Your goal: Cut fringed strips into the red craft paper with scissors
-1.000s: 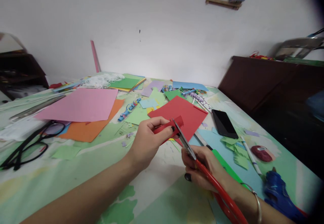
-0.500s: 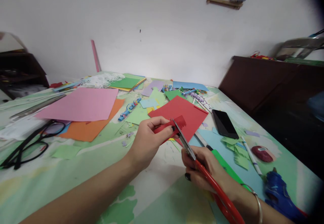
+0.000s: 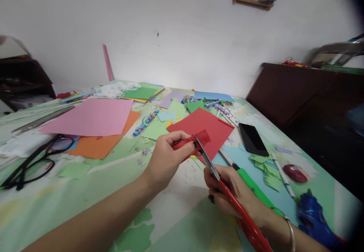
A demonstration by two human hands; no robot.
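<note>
My left hand (image 3: 167,157) pinches a narrow red paper strip (image 3: 203,136) between thumb and fingers. Fine slits form a fringe along part of the strip's edge. Red-handled scissors (image 3: 241,210) are in my right hand (image 3: 227,187), their blades around the strip just beyond my left thumb. Behind the strip lies a larger red paper sheet (image 3: 210,121), flat on the table. A green-handled tool (image 3: 256,191) lies on light blue paper beneath my right forearm, and the forearm hides part of it.
Pink paper (image 3: 91,117) overlaps orange paper (image 3: 105,142) at left, beside black eyeglasses (image 3: 36,164). A phone (image 3: 252,139), fringed green scraps (image 3: 270,174), a dark red oval object (image 3: 295,173) and a blue glue gun (image 3: 313,218) lie at right. Blue decorated stick (image 3: 145,123) lies mid-table.
Both hands stay almost in place. The scissor handles have come slightly closer together, and the slits in the red strip look more distinct.
</note>
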